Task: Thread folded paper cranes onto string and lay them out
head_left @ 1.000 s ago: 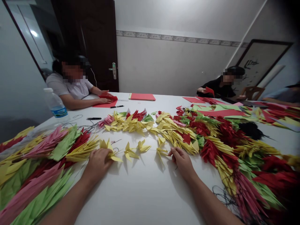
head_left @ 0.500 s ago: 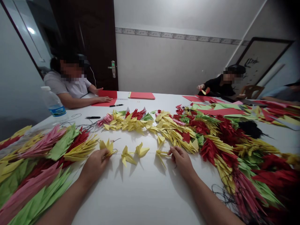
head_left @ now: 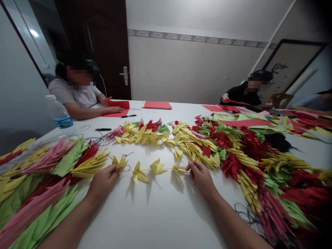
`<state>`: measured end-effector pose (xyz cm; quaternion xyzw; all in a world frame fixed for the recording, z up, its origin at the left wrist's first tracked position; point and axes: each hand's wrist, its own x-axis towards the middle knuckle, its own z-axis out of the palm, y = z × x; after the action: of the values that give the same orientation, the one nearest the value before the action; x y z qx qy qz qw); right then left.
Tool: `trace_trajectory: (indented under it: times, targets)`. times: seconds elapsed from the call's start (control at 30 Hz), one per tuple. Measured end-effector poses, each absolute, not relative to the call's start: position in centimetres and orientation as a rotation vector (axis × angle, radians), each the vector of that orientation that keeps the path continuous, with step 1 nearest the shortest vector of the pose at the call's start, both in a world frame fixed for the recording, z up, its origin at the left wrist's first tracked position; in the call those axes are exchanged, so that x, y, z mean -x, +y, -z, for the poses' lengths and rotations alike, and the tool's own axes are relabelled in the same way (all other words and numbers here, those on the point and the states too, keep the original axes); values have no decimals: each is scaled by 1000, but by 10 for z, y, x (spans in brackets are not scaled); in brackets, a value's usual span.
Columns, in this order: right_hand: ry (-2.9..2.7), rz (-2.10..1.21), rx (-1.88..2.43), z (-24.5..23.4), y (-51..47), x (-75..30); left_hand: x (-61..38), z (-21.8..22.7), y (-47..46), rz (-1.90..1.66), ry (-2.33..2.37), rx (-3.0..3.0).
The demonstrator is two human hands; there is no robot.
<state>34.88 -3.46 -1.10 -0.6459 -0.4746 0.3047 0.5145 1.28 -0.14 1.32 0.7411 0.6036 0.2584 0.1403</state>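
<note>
Left grip [head_left: 103, 183] has closed into a pinch on a yellow crane [head_left: 119, 163] at my 11 o'clock. Right grip [head_left: 201, 178] pinches a second crane [head_left: 178, 172] at 1 o'clock, with a thread [head_left: 166, 168] running between them past a third crane [head_left: 139, 174] and a fourth crane [head_left: 157, 167] on the table [head_left: 166, 221].

The origami cranes [head_left: 138, 174] are crisp, matt folded paper, resting on the smooth, faintly glossy white counter [head_left: 145, 221]. The water bottle [head_left: 59, 113] is clear plastic; the door [head_left: 109, 41] looks like dark wood, its handle [head_left: 125, 75] metal.
</note>
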Motion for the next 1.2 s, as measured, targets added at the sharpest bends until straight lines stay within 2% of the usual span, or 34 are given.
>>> trace_trajectory:
  times: [0.2,0.47,0.83,1.0,1.2]
  targets:
    - [-1145,-719,1569,10,-35,-348,-13,-15,-5,-872,1817,-2013]
    - [-1162,-735,1569,11,-35,-349,-12,-7,4,-782,1928,-2170]
    - [-1181,-732,1578,9,-35,-348,-13,-5,0,-1324,1673,-2470]
    - [-1168,-738,1560,9,-34,-347,-22,-6,-6,-1114,1303,-2798]
    - [-1180,-730,1598,9,-35,-347,-30,1,-7,-779,1206,-2696]
